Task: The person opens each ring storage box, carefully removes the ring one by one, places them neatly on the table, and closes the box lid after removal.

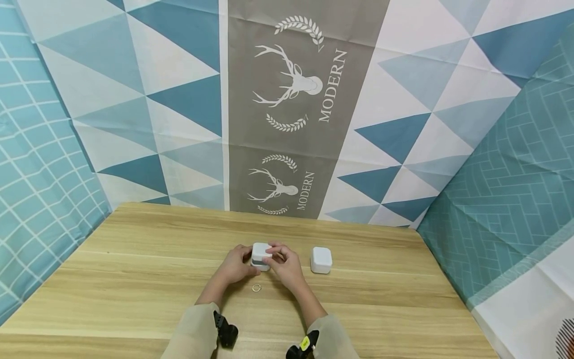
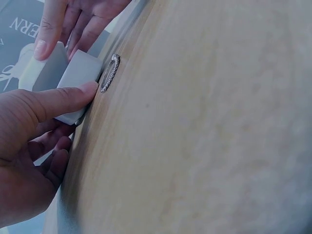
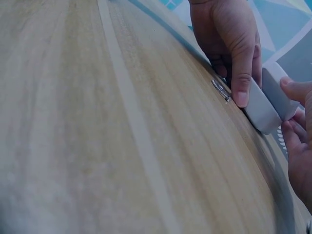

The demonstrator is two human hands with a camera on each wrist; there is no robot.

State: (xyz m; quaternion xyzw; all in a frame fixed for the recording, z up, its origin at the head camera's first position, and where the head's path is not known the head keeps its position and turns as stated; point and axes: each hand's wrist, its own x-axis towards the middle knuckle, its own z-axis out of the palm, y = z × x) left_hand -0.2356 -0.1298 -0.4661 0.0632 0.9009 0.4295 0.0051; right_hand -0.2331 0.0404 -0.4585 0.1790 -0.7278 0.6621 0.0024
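With twelve o'clock set toward the patterned backdrop (image 1: 193, 99) in the head view, the wooden table (image 1: 381, 299) spreads below it. At nine o'clock of the work, the left hand (image 1: 235, 267) grips a white base (image 2: 82, 69) between thumb and fingers; at three o'clock, the right hand (image 1: 286, 267) pinches the matching lid (image 1: 261, 249). A second white box (image 1: 321, 260) sits well apart, farther out at three o'clock. The lid stands above the base, a gap showing between them; whether they touch at the far side cannot be told. Smallest is the ring (image 1: 256, 287), on the table at six o'clock from the base, its loop round and offering no long axis. The telling relation, I judge, is its nearness to the left hand: the thumb tip is just beside it, at twelve, the right hand farther away.
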